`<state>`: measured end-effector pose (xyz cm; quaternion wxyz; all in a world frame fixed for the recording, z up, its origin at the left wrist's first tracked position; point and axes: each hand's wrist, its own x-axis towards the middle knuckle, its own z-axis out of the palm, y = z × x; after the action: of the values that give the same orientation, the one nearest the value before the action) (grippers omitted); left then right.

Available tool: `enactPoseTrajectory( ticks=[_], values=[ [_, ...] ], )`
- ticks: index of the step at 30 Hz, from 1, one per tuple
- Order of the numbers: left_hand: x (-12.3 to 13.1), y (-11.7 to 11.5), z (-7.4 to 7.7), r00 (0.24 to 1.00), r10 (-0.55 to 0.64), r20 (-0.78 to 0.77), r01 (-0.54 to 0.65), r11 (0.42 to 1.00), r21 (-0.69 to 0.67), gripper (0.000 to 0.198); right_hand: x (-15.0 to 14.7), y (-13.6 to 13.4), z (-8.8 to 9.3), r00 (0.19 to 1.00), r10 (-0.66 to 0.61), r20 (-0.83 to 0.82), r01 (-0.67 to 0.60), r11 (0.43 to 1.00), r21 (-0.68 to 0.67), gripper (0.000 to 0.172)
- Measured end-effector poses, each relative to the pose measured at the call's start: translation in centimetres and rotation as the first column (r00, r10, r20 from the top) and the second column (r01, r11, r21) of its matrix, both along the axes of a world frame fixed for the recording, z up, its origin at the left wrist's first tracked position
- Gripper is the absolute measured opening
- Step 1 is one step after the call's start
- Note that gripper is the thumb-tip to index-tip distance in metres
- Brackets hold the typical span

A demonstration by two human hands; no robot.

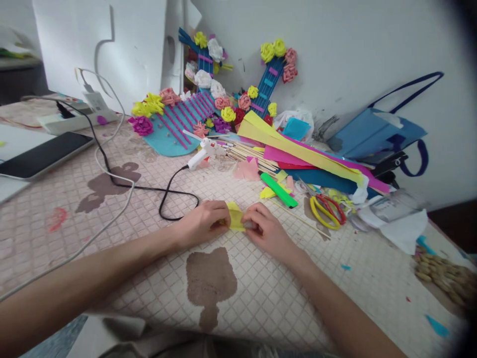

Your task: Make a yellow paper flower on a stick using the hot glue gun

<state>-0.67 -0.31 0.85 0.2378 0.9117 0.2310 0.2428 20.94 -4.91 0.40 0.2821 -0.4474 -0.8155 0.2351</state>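
Observation:
A small piece of yellow crepe paper [236,219] lies between my two hands, low over the table near the middle of the view. My left hand [208,221] pinches its left side, the fingertips curled in. My right hand [265,229] has the right side between thumb and bent fingers. Part of the paper is covered by the fingers. Just beyond my hands are a green box cutter [278,189], a thin wooden stick [303,220] and yellow paper scraps [266,193]. Yellow-handled scissors [324,211] lie to the right, over a red-handled pair [333,206].
A white glue gun [204,153] trails a black cord [149,188] leftward. Behind it stand blue panels with paper flowers [179,119]. Crepe sheets [301,149] and wooden skewers [253,156] are stacked at centre right. A phone [46,154], power strip [70,119], blue bag [376,132] and peanuts [441,273] sit around.

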Motion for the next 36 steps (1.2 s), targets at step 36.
enactPoseTrajectory(
  ticks=[36],
  values=[
    [-1.6, 1.6, 0.6, 0.996, -0.086, -0.019, 0.08, 0.974, -0.21, 0.008, 0.5, 0.8, 0.7, 0.989, 0.077, -0.126, -0.109, 0.957, -0.268, 0.01]
  ],
)
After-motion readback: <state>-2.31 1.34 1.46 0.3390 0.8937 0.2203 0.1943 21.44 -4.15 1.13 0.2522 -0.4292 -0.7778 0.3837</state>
